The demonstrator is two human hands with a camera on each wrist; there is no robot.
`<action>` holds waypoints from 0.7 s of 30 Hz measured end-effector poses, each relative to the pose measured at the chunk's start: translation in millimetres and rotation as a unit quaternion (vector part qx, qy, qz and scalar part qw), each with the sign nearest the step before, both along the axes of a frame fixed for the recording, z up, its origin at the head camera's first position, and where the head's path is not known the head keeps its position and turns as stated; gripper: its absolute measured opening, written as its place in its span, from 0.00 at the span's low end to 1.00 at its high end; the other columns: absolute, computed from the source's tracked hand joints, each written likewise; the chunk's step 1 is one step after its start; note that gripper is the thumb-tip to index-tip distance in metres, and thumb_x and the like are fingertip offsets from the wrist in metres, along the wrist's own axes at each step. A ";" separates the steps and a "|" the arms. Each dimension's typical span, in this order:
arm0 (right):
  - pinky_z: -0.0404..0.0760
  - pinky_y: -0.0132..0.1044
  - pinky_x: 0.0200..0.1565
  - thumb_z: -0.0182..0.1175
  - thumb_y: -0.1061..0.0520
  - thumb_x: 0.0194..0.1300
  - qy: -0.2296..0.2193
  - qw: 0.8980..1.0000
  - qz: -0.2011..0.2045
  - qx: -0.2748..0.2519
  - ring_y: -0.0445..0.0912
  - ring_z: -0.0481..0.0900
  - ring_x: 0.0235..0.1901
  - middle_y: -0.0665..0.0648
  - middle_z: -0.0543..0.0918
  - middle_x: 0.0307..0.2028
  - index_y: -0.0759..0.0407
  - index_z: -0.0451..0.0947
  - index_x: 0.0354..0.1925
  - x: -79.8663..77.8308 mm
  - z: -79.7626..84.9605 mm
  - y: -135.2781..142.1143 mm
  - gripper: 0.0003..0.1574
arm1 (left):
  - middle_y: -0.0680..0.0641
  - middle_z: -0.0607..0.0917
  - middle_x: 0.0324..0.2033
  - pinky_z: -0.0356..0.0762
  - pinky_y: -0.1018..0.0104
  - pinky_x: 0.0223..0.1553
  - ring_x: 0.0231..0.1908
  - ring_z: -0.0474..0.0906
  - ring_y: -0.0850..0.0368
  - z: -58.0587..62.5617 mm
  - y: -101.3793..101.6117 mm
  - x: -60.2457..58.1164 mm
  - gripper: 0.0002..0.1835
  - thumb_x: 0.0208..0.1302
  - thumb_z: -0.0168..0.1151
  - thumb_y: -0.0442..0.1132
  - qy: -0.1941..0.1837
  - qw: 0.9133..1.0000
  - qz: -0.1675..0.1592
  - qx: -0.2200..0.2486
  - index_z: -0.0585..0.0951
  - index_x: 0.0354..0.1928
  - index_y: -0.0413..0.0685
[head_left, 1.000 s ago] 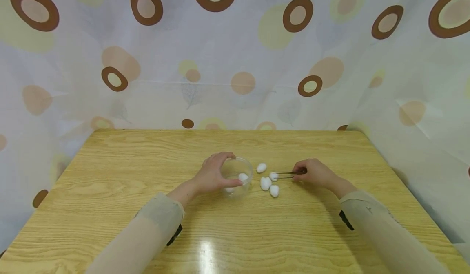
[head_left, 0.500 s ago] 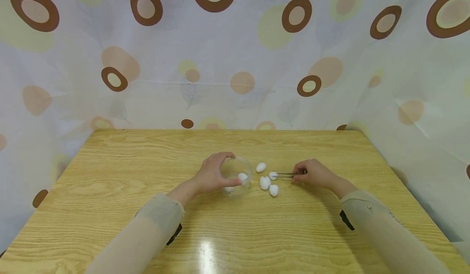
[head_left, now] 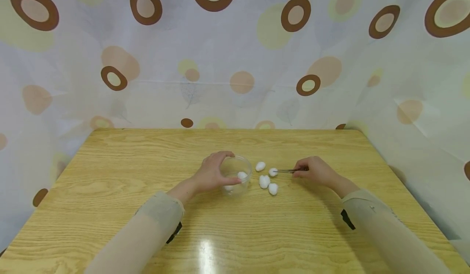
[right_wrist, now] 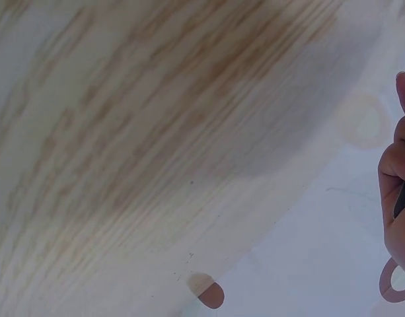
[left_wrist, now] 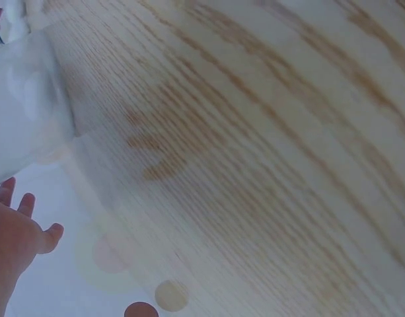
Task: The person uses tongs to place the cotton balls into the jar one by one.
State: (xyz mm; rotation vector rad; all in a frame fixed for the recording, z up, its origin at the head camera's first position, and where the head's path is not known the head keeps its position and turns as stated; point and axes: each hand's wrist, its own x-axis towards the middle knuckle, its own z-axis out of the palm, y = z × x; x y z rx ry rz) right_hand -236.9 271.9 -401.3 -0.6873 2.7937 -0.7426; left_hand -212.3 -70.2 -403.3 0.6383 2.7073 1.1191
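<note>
Our left hand (head_left: pixel 214 172) grips the cup (head_left: pixel 238 188); our right hand (head_left: pixel 315 171) pinches the tweezers (head_left: pixel 288 171) at a cotton ball (head_left: pixel 271 172). We judge the ball light and soft: grasp its middle gently.

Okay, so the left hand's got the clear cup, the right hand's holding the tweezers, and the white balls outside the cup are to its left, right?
Not quite: in the head view, the white balls outside the clear cup are to its right. The left hand does hold the cup, and the right hand holds the tweezers.
</note>
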 end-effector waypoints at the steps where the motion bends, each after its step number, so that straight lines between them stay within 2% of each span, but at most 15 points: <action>1: 0.66 0.28 0.23 0.63 0.57 0.58 -0.001 1.000 -0.001 0.000 0.34 0.65 0.18 0.53 0.84 0.24 0.56 0.82 0.29 -0.1 0.6 0.3 0.05 | 0.51 0.67 0.65 0.44 0.43 0.69 0.68 0.57 0.47 0.6 0.1 0.1 0.41 0.49 0.68 0.58 0.000 1.000 0.000 0.000 0.64 0.64 0.54; 8: 0.69 0.28 0.24 0.62 0.56 0.59 0.010 1.000 0.010 -0.003 0.34 0.69 0.20 0.55 0.84 0.26 0.56 0.83 0.30 1.6 6.8 0.7 0.05 | 0.50 0.68 0.64 0.45 0.42 0.68 0.67 0.58 0.46 3.4 0.4 2.5 0.41 0.48 0.69 0.58 0.001 1.000 0.002 0.004 0.64 0.64 0.55; 16: 0.71 0.29 0.25 0.61 0.57 0.60 0.005 1.000 0.006 -0.016 0.46 0.75 0.23 0.57 0.85 0.27 0.58 0.83 0.31 3.9 16.7 -0.5 0.06 | 0.50 0.67 0.65 0.45 0.42 0.68 0.68 0.57 0.46 2.1 0.4 2.1 0.41 0.48 0.69 0.58 -0.003 1.000 0.004 0.003 0.64 0.64 0.56; 21: 0.70 0.29 0.25 0.61 0.56 0.60 0.003 1.000 0.002 -0.019 0.47 0.75 0.23 0.58 0.85 0.27 0.59 0.83 0.32 5.3 20.8 -1.8 0.07 | 0.50 0.67 0.65 0.45 0.42 0.68 0.68 0.57 0.46 0.2 0.6 0.9 0.42 0.48 0.69 0.57 -0.003 1.000 0.004 0.006 0.64 0.64 0.55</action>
